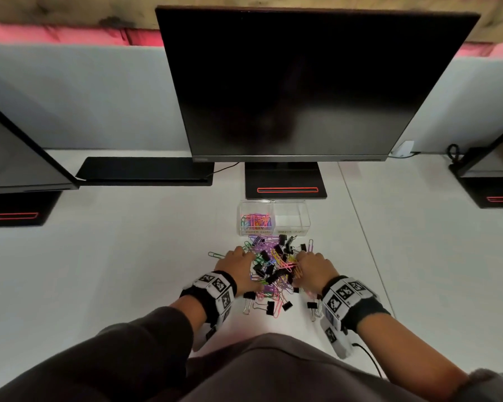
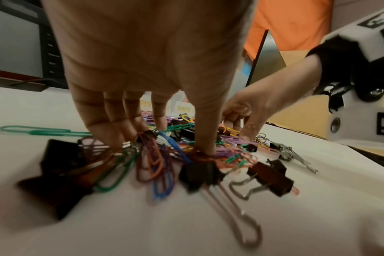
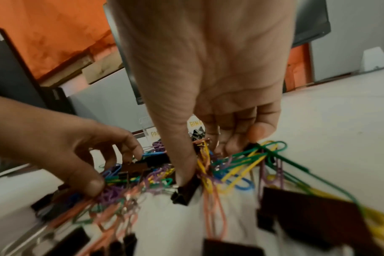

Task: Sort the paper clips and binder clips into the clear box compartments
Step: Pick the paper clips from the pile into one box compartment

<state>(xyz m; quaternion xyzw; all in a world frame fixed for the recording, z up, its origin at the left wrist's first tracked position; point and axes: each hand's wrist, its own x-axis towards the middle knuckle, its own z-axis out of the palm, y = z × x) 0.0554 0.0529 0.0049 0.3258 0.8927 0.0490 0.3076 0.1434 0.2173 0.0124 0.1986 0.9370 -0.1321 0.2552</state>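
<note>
dark sleeves lowest in the head view, forearms reaching forward over the white desk. both wrists strapped with marker-covered camera bands. left hand down on the left side of the mixed pile, fingertips and thumb pressing into coloured paper clips, fingers curled; whether any clip is actually pinched cannot be told. right hand down on the pile's right side, thumb against a black binder clip, other fingers curled into green and yellow clips; real grip there likewise cannot be told. pile of paper clips and black binder clips heaped between the hands near the front edge of the desk, a few binder clips strewn closer to the body. clear box just behind the pile: left compartment holding coloured paper clips, right compartment showing nothing inside. black monitor on its stand behind the box, more monitors toward the left and right edges.
</note>
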